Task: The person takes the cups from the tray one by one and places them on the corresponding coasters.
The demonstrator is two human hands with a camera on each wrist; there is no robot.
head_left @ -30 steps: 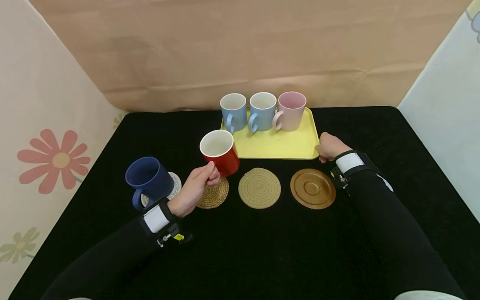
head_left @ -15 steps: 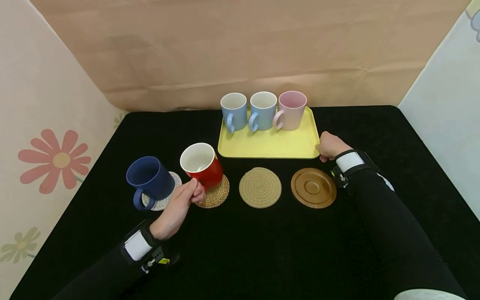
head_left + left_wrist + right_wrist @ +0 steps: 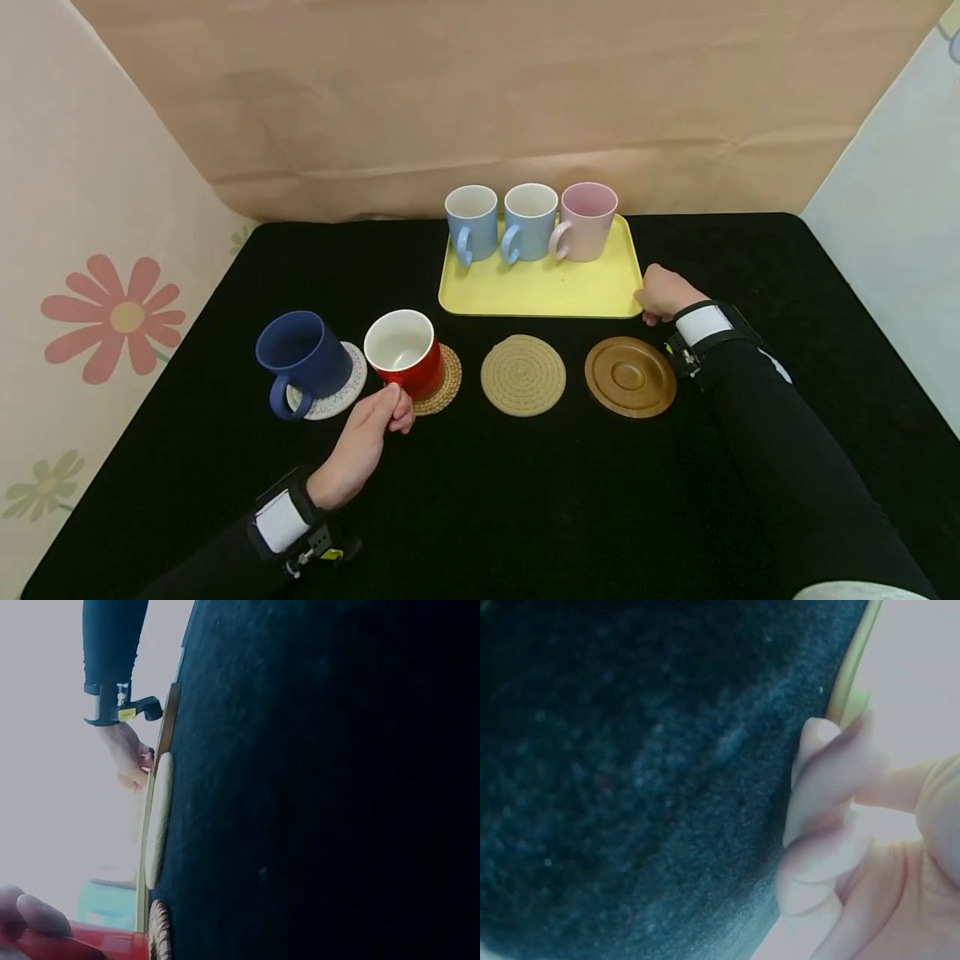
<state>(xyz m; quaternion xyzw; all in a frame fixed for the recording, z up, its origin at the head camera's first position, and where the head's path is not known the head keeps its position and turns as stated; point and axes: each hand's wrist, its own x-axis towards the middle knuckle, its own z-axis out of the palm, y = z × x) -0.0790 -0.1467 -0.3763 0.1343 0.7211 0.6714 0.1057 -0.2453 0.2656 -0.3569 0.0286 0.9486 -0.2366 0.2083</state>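
I saw the left hand [image 3: 363, 442] pinch a red mug [image 3: 422, 373], white inside, on a woven mat [image 3: 451, 380], with a yellow tray [image 3: 517, 292] of three mugs [image 3: 536, 237] at its two o'clock, gripped by the right hand [image 3: 667, 294].

Black-covered table [image 3: 562, 500]: yellow tray [image 3: 540, 293], white coaster [image 3: 347, 395], brown woven coaster [image 3: 452, 379], beige coaster [image 3: 522, 375], wooden saucer [image 3: 630, 377].

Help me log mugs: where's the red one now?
In the head view, the red mug is left of centre, in the left grip, over the brown woven coaster, just right of the navy mug.
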